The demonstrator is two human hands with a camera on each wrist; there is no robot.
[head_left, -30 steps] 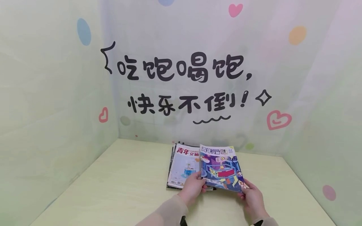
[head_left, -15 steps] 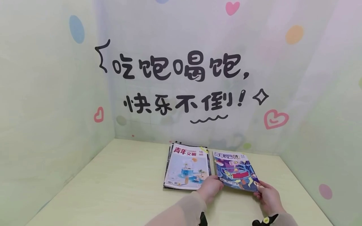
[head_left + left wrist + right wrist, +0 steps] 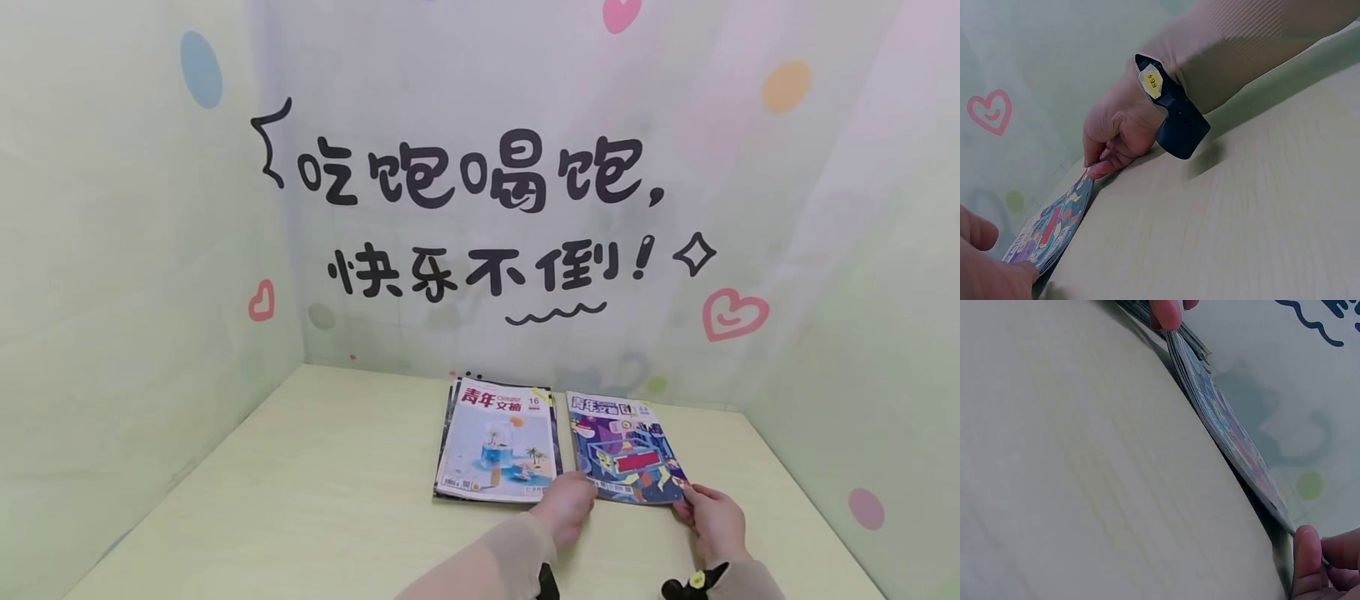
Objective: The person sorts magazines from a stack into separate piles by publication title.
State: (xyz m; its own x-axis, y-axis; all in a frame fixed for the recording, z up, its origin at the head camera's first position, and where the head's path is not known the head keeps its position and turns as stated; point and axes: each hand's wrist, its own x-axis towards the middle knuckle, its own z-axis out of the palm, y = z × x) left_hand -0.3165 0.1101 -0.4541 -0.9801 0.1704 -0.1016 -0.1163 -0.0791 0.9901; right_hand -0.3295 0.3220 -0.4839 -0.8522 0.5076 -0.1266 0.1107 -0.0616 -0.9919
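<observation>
A magazine with a purple and blue illustrated cover (image 3: 630, 454) lies to the right of a magazine stack (image 3: 498, 446), a narrow gap between them. My left hand (image 3: 567, 508) pinches its lower left corner, beside the stack's lower right corner. At the lower right corner, my right hand (image 3: 716, 521) pinches the edge between thumb and fingers. From the right wrist view, the magazine (image 3: 1229, 425) looks several thin layers thick, with a dark shadow under its near edge. The left wrist view shows my right hand (image 3: 1119, 128) gripping the far corner.
The pale wooden table (image 3: 315, 467) runs back to a printed fabric wall (image 3: 420, 333) with black lettering, hearts and dots. Side walls stand left (image 3: 135, 292) and right (image 3: 885, 333). Black wrist devices (image 3: 693, 583) sit at both cuffs.
Both hands have carried the purple magazine rightward off the stack, uncovering the white magazine on top. Over the last half second it has shifted slightly toward the back wall.
</observation>
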